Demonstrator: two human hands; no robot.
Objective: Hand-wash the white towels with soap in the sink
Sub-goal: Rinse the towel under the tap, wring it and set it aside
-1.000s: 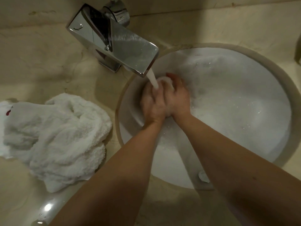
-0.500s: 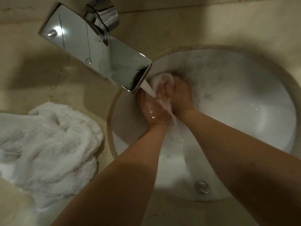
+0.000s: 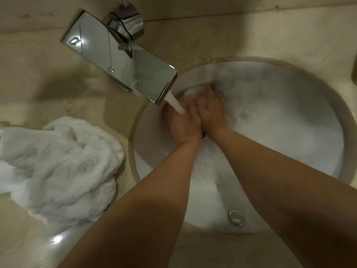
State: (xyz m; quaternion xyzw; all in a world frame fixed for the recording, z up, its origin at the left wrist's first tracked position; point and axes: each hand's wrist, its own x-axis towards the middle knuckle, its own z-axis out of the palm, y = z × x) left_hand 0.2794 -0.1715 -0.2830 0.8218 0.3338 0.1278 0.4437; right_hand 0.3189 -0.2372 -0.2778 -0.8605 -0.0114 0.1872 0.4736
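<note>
Two hands meet under the water stream (image 3: 174, 103) at the sink's (image 3: 328, 105) ten o'clock side. From the head view, the left hand (image 3: 182, 126) and right hand (image 3: 210, 111) press together, fingers curled round a small white wad, probably a towel (image 3: 190, 92), which peeks out above them. Suds (image 3: 270, 132) fill the basin. At nine o'clock of the sink, a heap of white towels (image 3: 58, 161) lies on the counter (image 3: 38, 74), below the chrome tap (image 3: 123, 60).

A beige, marble-like worktop (image 3: 251, 35) is seen under dim, warm light, veined and stained. At 12 o'clock it is met by a matching wall (image 3: 193, 6). A bright glare is reflected at 7 o'clock.
</note>
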